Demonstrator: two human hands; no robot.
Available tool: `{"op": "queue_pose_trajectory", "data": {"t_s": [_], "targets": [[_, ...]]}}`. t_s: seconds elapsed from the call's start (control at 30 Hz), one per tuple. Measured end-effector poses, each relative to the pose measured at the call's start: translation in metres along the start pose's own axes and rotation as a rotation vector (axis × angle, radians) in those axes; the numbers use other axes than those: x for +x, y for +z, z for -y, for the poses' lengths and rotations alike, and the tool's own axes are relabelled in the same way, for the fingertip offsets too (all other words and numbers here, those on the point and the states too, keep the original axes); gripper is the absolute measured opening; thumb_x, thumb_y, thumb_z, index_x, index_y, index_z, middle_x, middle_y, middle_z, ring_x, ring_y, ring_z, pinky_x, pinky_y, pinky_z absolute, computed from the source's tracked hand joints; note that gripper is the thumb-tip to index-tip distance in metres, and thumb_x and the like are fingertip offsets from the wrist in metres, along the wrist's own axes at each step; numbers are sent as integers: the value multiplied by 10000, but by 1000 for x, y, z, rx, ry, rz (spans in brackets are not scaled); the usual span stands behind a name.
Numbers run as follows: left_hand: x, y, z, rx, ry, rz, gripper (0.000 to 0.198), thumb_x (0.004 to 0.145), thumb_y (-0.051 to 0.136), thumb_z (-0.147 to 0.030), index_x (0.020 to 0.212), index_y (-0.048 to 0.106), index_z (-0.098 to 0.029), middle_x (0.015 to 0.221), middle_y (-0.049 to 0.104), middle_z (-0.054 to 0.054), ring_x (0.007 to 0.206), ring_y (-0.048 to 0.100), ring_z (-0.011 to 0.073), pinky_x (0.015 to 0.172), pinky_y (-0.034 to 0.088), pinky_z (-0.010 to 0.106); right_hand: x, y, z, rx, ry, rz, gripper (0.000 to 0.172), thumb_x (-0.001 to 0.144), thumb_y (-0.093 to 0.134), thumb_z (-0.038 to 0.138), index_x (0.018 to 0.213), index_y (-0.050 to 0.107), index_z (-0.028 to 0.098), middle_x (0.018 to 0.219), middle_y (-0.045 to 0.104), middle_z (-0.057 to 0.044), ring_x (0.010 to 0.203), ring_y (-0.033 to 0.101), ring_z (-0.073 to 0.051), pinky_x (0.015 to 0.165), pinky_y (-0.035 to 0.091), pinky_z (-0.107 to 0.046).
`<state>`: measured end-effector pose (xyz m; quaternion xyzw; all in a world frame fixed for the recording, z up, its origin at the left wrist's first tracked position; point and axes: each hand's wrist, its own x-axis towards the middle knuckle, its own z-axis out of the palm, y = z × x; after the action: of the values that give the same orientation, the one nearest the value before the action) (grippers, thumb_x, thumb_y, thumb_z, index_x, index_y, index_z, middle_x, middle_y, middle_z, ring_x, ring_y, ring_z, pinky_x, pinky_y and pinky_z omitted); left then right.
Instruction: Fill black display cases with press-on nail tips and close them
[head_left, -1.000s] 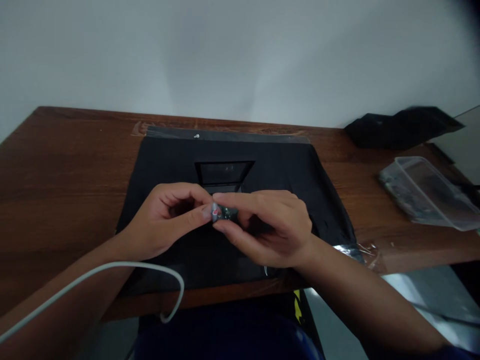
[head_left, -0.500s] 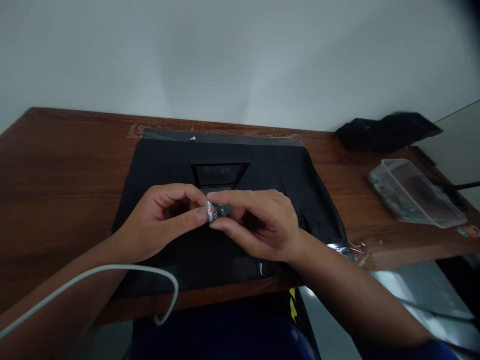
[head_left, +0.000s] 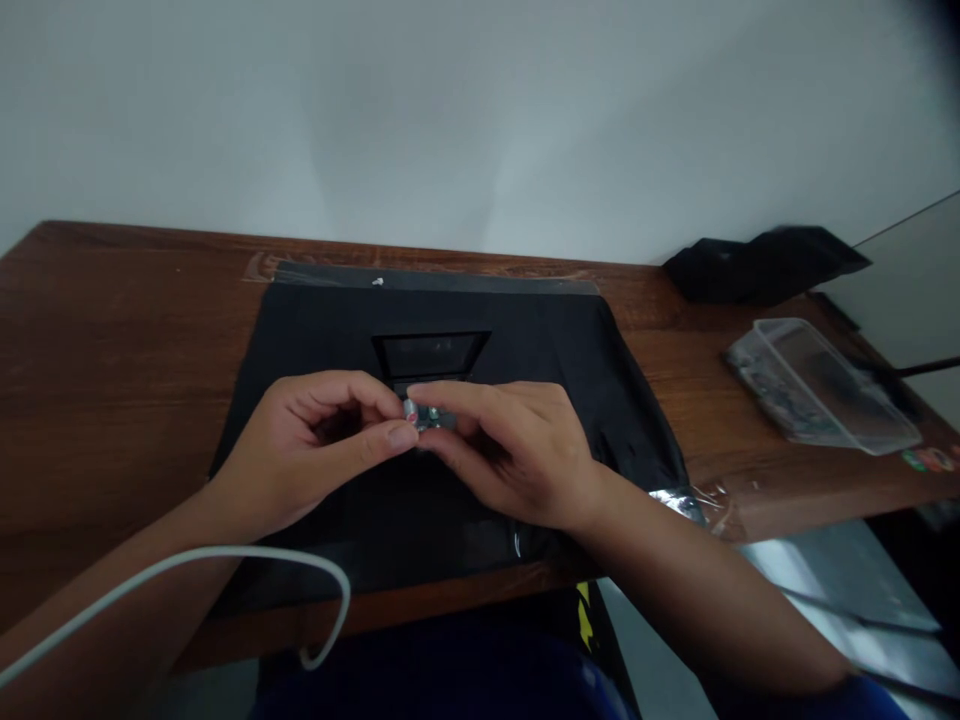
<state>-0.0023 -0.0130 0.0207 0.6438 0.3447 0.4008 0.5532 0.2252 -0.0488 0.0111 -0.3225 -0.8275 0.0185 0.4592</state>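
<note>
A small silver and dark green piece with a red mark (head_left: 412, 411) is between my two hands, over the black cloth; its exact kind is too small and covered to make out. My left hand (head_left: 330, 440) pinches its silver end between thumb and fingers. From the other side, my right hand (head_left: 517, 440) closes thumb and forefinger on the greenish part. Behind the fingertips stands a small black case with its lid raised (head_left: 431, 354), its lower part mostly hidden by my hands.
The black cloth (head_left: 322, 325) is taped to the wooden table (head_left: 120, 350). At the right are a clear plastic box (head_left: 825, 385) with small pieces inside and a black bag (head_left: 765, 264). A white cable (head_left: 225, 550) loops over my left forearm. A small white bit (head_left: 378, 282) lies at the back.
The small piece has turned between my fingers, so its silver end sits more upright. The view has shifted slightly; both hands keep their hold.
</note>
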Motion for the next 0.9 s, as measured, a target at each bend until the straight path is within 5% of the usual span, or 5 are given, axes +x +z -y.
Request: {"op": "queue_pose_trajectory", "data": {"t_s": [0.47,0.9], "targets": [[-2,-3,2,7,-33,13,103,835,946,-256,770,868,-273,632,728,-17,553,608,103,523,519,150,-3,-2,-2,-58,35,57,267,1189,664,395,1324,769,190,749,801,61,570,705,-66,658,561,-176],[0,-1,-4,21,-55,56,198,843,949,-298,723,805,-233,605,665,-19,533,559,99,499,494,150,-4,-5,-1,-25,74,139,303,1219,595,429,1385,745,224,915,877,34,723,799,-84,751,593,-182]]}}
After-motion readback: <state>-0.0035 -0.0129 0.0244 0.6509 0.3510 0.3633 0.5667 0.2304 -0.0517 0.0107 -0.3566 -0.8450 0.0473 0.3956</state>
